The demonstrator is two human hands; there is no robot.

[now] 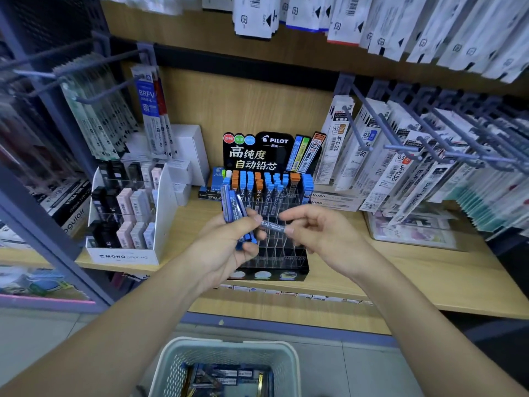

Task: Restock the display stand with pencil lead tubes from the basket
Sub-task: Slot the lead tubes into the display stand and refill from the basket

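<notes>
A black Pilot display stand with clear slots sits on the wooden shelf; blue and orange capped lead tubes fill its back rows. My left hand grips a bunch of blue-capped lead tubes in front of the stand. My right hand pinches one end of a single lead tube lying sideways between both hands; its other end meets my left thumb. A pale green basket on the floor below holds more lead tubes.
A white Mono display box with black and pink cases stands left of the stand. Refill packs hang on metal hooks at right and left, jutting toward me. The wooden shelf edge runs below the stand.
</notes>
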